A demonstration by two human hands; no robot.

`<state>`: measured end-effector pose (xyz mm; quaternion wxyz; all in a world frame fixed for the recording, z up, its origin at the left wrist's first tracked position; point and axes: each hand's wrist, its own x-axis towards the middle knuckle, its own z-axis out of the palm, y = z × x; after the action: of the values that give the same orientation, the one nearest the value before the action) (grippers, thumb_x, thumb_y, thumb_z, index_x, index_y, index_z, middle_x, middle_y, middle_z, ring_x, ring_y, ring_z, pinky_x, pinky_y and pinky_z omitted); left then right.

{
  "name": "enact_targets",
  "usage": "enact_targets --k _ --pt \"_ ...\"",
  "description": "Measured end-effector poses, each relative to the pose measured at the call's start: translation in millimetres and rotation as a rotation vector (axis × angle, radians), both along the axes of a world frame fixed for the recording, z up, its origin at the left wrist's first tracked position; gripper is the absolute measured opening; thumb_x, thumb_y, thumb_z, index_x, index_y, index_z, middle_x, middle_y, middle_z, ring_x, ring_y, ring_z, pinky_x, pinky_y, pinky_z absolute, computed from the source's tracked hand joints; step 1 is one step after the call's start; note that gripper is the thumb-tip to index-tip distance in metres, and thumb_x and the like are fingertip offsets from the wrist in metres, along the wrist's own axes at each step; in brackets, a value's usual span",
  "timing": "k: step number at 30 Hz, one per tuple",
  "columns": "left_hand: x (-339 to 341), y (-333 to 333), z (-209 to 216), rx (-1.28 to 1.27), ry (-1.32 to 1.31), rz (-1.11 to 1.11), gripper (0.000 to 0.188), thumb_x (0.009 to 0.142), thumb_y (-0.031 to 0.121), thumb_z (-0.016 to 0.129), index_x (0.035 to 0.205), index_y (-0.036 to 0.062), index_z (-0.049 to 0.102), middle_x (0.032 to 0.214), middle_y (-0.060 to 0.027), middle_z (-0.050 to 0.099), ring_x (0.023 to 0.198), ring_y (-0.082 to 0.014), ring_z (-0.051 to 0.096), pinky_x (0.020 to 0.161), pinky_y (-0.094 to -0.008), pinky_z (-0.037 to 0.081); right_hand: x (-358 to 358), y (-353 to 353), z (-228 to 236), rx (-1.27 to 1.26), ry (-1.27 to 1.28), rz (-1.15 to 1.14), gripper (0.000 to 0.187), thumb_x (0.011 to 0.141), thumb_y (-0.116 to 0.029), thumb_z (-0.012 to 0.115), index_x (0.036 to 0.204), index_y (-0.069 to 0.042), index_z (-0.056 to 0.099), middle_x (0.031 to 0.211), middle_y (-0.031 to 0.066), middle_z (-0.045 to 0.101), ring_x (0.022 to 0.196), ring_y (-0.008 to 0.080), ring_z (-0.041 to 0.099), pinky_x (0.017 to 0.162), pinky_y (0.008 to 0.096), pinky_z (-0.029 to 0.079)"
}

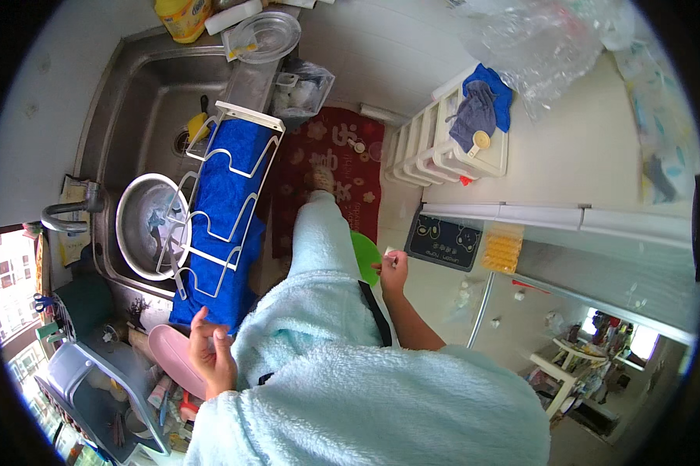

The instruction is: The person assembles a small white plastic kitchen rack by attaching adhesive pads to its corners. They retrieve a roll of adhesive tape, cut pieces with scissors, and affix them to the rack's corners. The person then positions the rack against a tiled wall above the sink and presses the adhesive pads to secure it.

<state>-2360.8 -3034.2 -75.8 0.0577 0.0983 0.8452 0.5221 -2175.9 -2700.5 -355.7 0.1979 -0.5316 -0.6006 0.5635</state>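
Observation:
My left hand (212, 359) is raised beside the counter's near end, thumb and fingers apart, with nothing seen in it. Close by it are a pink oval tray (177, 359) and the near end of a blue towel (224, 186). On that towel, along the sink's edge, lies a white wire rack (237, 210) with several bent loops. Down at my right side, my right hand (394, 272) has its fingers curled together; a small pale bit shows at them, too small to name. Just beside its fingertips is a round green thing (365, 256), partly hidden by my leg.
The steel sink (152, 85) at left holds a metal basin (149, 221) with wet things in it, under a tap (70, 217). A red mat (330, 167) and a dark mat (443, 241) lie on the floor. A white drawer unit (435, 147) stands far right.

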Motion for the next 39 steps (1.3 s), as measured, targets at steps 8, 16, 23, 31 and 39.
enact_targets --k 8,16,23,31,39 --pt "-5.8 66.9 2.3 -0.104 -0.087 -0.408 0.036 0.088 -0.002 0.072 0.123 0.0006 0.064 0.115 -0.0127 0.066 0.111 -0.0251 0.063 0.110 -0.0427 0.043 -78.9 11.5 90.9 -0.053 0.360 0.300 0.025 0.099 -0.005 0.060 0.113 -0.008 0.038 0.112 0.0164 0.069 0.068 0.0158 0.067 0.058 0.0262 0.051" --pt "-14.0 195.0 -121.5 0.296 -0.754 -0.542 0.074 0.096 0.020 0.076 0.154 -0.0007 0.034 0.130 -0.0122 0.057 0.117 -0.0184 0.059 0.098 -0.0348 0.053 -99.1 24.9 139.3 -0.645 0.472 0.814 0.023 0.099 -0.002 0.060 0.117 -0.006 0.047 0.106 0.0067 0.061 0.081 0.0131 0.066 0.070 0.0283 0.057" --pt "20.0 285.2 -297.5 0.034 -0.720 -0.255 0.064 0.087 0.021 0.085 0.138 -0.0021 0.055 0.117 -0.0117 0.065 0.101 -0.0198 0.068 0.084 -0.0328 0.061 -30.2 112.1 -93.3 -0.051 -0.407 0.864 0.038 0.106 -0.034 0.050 0.130 -0.005 0.055 0.124 0.0193 0.066 0.100 0.0323 0.072 0.085 0.0458 0.058" --pt "56.7 380.1 -413.4 -0.058 -0.613 -0.413 0.062 0.077 0.019 0.088 0.131 0.0055 0.060 0.131 -0.0150 0.051 0.123 -0.0343 0.055 0.104 -0.0414 0.049 -129.4 234.2 -377.3 0.222 -0.447 0.789 0.018 0.094 -0.017 0.061 0.107 -0.006 0.068 0.108 0.0211 0.068 0.100 0.0413 0.065 0.084 0.0523 0.053" --pt "51.5 416.9 -450.9 -0.282 -0.695 -0.799 0.053 0.081 0.024 0.082 0.127 0.0073 0.063 0.123 -0.0131 0.065 0.119 -0.0344 0.060 0.102 -0.0487 0.047 -312.6 364.0 -593.0 0.835 -0.843 1.001 0.026 0.084 -0.008 0.068 0.110 -0.006 0.068 0.111 0.0156 0.065 0.107 0.0366 0.064 0.087 0.0441 0.056"
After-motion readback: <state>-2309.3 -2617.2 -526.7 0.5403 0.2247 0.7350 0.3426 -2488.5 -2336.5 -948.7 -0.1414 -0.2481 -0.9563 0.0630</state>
